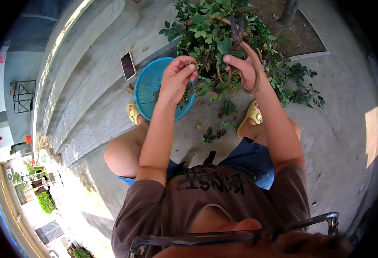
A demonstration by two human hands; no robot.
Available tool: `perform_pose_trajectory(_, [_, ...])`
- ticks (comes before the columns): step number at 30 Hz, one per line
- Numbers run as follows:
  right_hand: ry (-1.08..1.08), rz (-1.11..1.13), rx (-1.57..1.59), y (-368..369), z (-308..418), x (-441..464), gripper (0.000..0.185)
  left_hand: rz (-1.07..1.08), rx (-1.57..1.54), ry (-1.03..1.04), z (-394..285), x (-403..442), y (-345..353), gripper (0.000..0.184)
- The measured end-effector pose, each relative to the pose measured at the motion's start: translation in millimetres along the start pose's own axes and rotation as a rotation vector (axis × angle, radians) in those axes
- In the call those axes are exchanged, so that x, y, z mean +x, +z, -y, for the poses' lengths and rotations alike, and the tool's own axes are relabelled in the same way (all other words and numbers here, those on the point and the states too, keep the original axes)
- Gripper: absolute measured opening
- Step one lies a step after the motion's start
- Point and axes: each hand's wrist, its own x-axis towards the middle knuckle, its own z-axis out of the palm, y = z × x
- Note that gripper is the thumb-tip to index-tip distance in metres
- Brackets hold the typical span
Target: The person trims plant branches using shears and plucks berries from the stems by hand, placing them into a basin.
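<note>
Left hand (176,81): pinched green berry sprig (196,65) near ribbed blue plastic basin (147,89).
Right hand (251,72): clamped on green leaves (224,45), rusty looped metal scissors (237,38) hooked over it.
Risk: parted blades, loosely carried, could've nicked fingers!

Leafy branches (206,34) pretty much block the way ahead of the left hand (179,77) and right hand (246,71), and the shears (237,34) poke out past the right one. Blue basin (144,92) crowds below the left. Easiest opening's between the forearms, over concrete (182,139) with scattered sprigs (209,136).
</note>
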Motion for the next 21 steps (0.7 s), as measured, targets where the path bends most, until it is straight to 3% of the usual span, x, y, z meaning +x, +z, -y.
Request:
perform_pose_trajectory(2, [0.098, 0.281, -0.2, 5, 12, -13, 0.056, -0.093, 0.164, 0.016, -1, 1, -30, 0.012])
perform_pose_trajectory(3, [0.055, 0.479, -0.321, 5, 12, -18, 0.052, -0.118, 0.313, -0.006, 0, 1, -51, 0.013])
perform_pose_trajectory(4, [0.178, 0.691, -0.358, 7, 17, -22, 0.05, -0.147, 0.465, -0.028, 3, -1, -75, 0.013])
perform_pose_trajectory(5, [0.44, 0.756, -0.173, 2, -5, -24, 0.047, -0.198, 0.6, -0.075, 6, -2, -93, 0.014])
perform_pose_trajectory(7, [0.346, 0.791, -0.345, 6, 0, -31, 0.045, -0.241, 0.744, -0.114, 17, -5, -127, 0.016])
perform_pose_trajectory(8, [0.262, 0.83, -0.516, 8, 3, -34, 0.042, -0.225, 1.182, -0.036, 25, -8, -145, 0.019])
perform_pose_trajectory(9, [0.249, 0.785, -0.548, 8, 7, -36, 0.034, -0.204, 1.616, 0.052, 27, -8, -148, 0.023])
perform_pose_trajectory(10, [0.243, 0.78, -0.55, 6, 7, -34, 0.034, -0.201, 1.619, 0.059, 29, -6, -150, 0.023])
perform_pose_trajectory(12, [0.28, 0.573, -0.484, 1, 5, -31, 0.03, -0.242, 1.615, 0.123, 28, -4, -147, 0.024])
perform_pose_trajectory(13, [0.28, 0.572, -0.48, 0, 4, -28, 0.03, -0.241, 1.619, 0.122, 26, 0, -141, 0.024])
perform_pose_trajectory(16, [0.329, 0.382, -0.41, 0, 0, -22, 0.034, -0.288, 1.406, 0.251, 16, 22, -104, 0.018])
perform_pose_trajectory(19, [0.317, 0.046, -0.103, 0, -17, -18, 0.047, -0.283, 1.224, 0.318, 2, 47, -48, 0.016])
perform_pose_trajectory(21, [0.324, -0.039, -0.011, -2, -26, -14, 0.05, -0.147, 1.207, 0.428, 0, 67, -23, 0.014])
